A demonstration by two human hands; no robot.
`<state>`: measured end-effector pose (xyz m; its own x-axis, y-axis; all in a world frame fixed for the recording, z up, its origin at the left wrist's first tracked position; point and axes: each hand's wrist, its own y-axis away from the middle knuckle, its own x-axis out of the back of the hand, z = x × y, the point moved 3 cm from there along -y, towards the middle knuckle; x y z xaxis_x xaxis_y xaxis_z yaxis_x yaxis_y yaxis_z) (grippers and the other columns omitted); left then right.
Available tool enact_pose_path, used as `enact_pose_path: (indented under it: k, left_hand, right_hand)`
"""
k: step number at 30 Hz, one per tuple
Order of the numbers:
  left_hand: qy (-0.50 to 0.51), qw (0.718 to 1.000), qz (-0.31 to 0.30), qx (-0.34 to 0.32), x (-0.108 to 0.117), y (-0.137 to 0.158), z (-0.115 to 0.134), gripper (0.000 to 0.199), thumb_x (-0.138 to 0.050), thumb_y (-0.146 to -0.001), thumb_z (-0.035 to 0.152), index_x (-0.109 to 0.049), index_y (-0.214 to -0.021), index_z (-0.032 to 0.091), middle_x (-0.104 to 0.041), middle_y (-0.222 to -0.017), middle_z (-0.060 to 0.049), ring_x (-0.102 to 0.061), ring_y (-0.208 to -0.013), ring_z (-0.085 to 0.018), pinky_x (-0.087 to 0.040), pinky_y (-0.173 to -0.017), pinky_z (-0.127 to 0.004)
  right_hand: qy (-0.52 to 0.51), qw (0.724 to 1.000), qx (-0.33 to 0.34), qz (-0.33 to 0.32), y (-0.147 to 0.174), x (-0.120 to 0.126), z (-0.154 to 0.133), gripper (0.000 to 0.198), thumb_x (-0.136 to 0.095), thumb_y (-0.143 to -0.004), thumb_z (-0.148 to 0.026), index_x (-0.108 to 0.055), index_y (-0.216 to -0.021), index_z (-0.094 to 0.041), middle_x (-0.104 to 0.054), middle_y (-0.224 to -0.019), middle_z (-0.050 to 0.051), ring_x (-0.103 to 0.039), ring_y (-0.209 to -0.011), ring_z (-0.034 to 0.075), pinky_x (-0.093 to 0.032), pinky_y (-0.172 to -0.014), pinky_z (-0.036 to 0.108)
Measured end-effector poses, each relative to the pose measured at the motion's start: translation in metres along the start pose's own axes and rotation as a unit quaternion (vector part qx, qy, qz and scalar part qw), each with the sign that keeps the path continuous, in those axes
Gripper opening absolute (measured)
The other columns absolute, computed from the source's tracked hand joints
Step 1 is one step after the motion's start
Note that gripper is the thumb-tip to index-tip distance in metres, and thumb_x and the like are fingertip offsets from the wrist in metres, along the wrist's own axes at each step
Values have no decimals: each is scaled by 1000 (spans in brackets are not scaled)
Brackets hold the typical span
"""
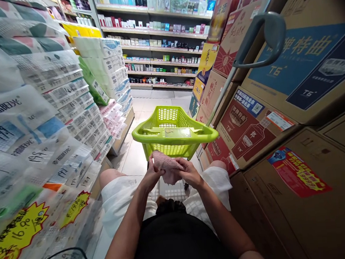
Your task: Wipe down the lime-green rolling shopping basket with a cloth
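A crumpled pale pink cloth (169, 171) is held up between my two hands, above my lap. My left hand (151, 177) grips its left edge with the fingers closed. On the opposite edge, my right hand (190, 174) pinches the cloth between thumb and fingers. Just beyond my hands stands a lime-green plastic shopping basket (176, 135) with a perforated body and a wide rim. A rectangular label panel (177, 132) sits across its near side.
Stacked packs of tissue paper (39, 129) rise on my left, with yellow price signs (17, 236). Cardboard cartons (302, 158) are piled on my right, and a grey hook-shaped handle (269, 42) leans there. Shelves of small goods (159, 46) stand across the tiled floor (151, 97).
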<state>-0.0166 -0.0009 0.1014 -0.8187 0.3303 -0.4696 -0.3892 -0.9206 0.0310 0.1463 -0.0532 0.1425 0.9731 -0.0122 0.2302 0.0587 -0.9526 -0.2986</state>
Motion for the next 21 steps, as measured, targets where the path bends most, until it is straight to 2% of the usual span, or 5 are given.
enact_pose_path:
  k: [2, 5, 10, 13, 21]
  left_hand:
    - [14, 1000, -2, 20, -2, 4, 2, 73, -99, -53, 33, -67, -116, 16, -74, -103, -10, -70, -105, -28, -55, -95, -38]
    - [-10, 985, 150, -85, 6, 3, 27, 45, -91, -66, 34, -67, -101, 16, -69, -83, -3, -69, -82, -20, -57, -80, -34]
    - [-169, 838, 365, -369, 18, -11, 104, 28, -74, -82, 26, -64, -108, 20, -55, -88, -2, -58, -83, -17, -55, -83, -31]
    - [-323, 786, 346, -398, 3, -19, 118, 24, -72, -83, 22, -71, -107, 17, -45, -100, -7, -52, -101, -23, -50, -100, -36]
    - [-474, 746, 278, -376, -17, -23, 102, 27, -69, -91, 34, -77, -112, 18, -41, -118, -11, -45, -124, -30, -42, -116, -47]
  right_hand:
    - [96, 994, 57, 16, -1, 7, -21, 28, -67, -89, -40, -73, -113, -27, -78, -110, 6, -71, -104, 26, -56, -96, 40]
    - [238, 955, 127, 121, -10, 27, -55, 29, -70, -92, -42, -73, -116, -28, -76, -118, 10, -67, -115, 31, -48, -107, 48]
    - [331, 904, 141, 231, -53, 53, -78, 39, -53, -102, -51, -70, -125, -24, -70, -133, 13, -57, -127, 32, -36, -113, 50]
    - [365, 895, 115, 228, -79, 53, -67, 42, -45, -106, -52, -74, -117, -23, -73, -123, 13, -58, -119, 31, -37, -108, 47]
    - [481, 844, 105, 212, -87, 61, -53, 43, -41, -109, -47, -76, -112, -22, -77, -114, 9, -61, -102, 25, -40, -85, 35]
